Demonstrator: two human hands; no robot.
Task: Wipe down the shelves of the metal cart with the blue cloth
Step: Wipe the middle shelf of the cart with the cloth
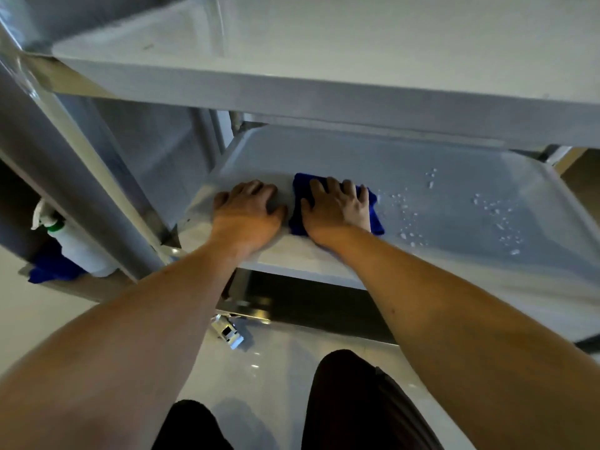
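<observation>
The metal cart's middle shelf (454, 177) lies in front of me, below the upper shelf (324, 92). My right hand (334, 206) presses flat on a folded blue cloth (376, 216) at the shelf's near left part, fingers spread over it. My left hand (246, 206) rests flat on the bare shelf just left of the cloth, holding nothing. Water droplets (496, 216) are scattered over the right half of the shelf.
A white spray bottle with a green collar (74, 241) and a second blue cloth (48, 267) sit at the left, beside the cart's upright post (107, 190). A caster wheel (229, 332) stands on the pale tiled floor. My knees show at the bottom.
</observation>
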